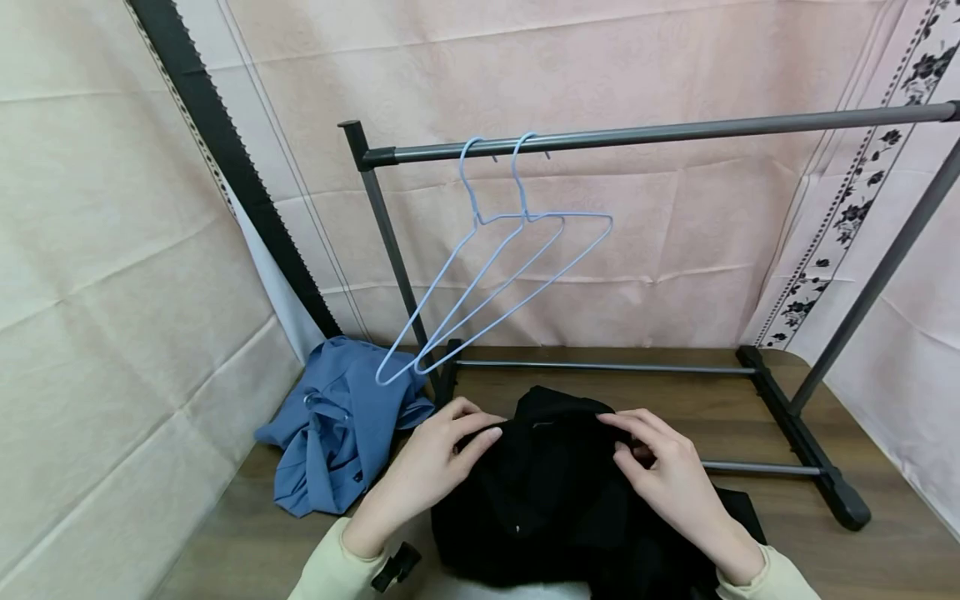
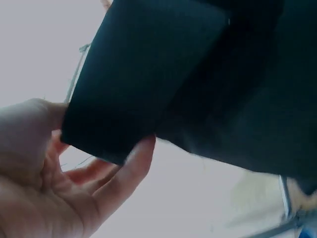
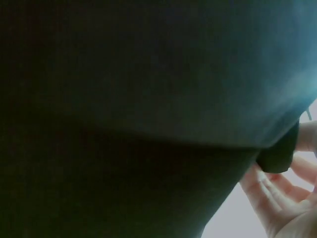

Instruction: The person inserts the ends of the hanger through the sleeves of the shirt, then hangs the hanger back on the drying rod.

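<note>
A black shirt (image 1: 540, 492) is held up by both hands at the front of the table. My left hand (image 1: 431, 458) pinches its upper left edge between thumb and fingers. At the upper right edge, my right hand (image 1: 667, 471) pinches the cloth the same way. The left wrist view shows a squared flap like a collar point (image 2: 114, 89) between the thumb and fingers. Dark cloth (image 3: 148, 89) fills most of the right wrist view, with the fingers at its lower right edge. Behind the shirt, two light blue hangers (image 1: 480, 275) hang from the rack's bar.
The dark metal rack (image 1: 675, 130) stands across the table, its right foot (image 1: 806, 446) beyond my right hand. A crumpled blue garment (image 1: 330, 425) lies left of my left hand. Pale cloth curtains (image 1: 637, 267) surround the wooden table (image 1: 217, 542).
</note>
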`<state>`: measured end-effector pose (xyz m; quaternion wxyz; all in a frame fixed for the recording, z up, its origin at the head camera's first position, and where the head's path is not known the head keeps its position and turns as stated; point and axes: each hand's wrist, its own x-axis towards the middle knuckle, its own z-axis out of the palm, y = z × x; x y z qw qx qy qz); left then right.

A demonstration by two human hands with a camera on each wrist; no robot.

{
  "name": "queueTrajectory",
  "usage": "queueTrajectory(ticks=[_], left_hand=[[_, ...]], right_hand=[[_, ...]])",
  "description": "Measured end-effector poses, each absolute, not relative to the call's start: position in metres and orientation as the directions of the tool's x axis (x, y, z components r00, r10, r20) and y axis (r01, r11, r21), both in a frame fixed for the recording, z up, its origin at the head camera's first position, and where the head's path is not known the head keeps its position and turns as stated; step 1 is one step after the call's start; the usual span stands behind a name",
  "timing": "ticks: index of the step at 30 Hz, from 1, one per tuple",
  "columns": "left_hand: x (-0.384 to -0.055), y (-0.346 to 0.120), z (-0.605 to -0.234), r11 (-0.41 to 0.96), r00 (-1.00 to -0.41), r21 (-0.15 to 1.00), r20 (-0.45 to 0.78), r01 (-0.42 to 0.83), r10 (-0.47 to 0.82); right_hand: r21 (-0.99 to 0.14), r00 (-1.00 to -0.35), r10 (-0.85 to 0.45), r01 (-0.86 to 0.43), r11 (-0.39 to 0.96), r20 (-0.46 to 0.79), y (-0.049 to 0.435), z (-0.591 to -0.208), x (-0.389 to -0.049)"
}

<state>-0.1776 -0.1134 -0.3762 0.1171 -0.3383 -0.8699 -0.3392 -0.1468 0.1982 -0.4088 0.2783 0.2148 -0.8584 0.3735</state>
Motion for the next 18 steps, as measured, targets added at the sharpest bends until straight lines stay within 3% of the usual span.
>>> queueTrajectory(ticks=[6, 13, 18], left_hand=[[-0.179, -0.117, -0.38, 0.542, -0.667, 0.393, 0.508, 0.743, 0.545], [-0.178, -0.124, -0.376, 0.366, -0.492, 0.353, 0.398, 0.861, 0.774], [-0.179, -0.127, -0.373, 0.412, -0.524, 0.34, 0.378, 0.845, 0.763]], right_hand=[[-0.517, -0.722, -0.19, -0.629, 0.581, 0.665, 0.202, -0.401, -0.149], [-0.522, -0.706, -0.164, -0.641, 0.563, 0.689, 0.212, -0.393, -0.15], [-0.474, -0.662, -0.184, -0.677, 0.563, 0.727, 0.213, -0.39, -0.15]])
